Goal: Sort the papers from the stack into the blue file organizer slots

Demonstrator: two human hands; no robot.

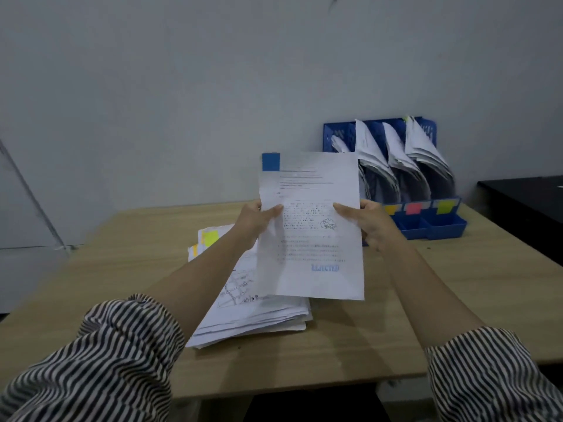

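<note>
I hold one printed sheet [316, 239] upright above the table; it carries a blue tab at its top left corner and a blue "REJECTED" stamp low down. My left hand [254, 219] pinches its left edge, thumb on the front. My right hand [368, 222] pinches its right edge the same way. Beneath and to the left lies the paper stack [243, 312] with yellow tabs at its far end. The blue file organizer [438, 222] stands at the back right, its slots filled with leaning papers and labelled with yellow, pink and yellow-green tabs.
The wooden table [122, 269] has its front edge close to me and its right edge running past the organizer. A black surface [524, 202] sits to the far right. A grey wall rises behind the table.
</note>
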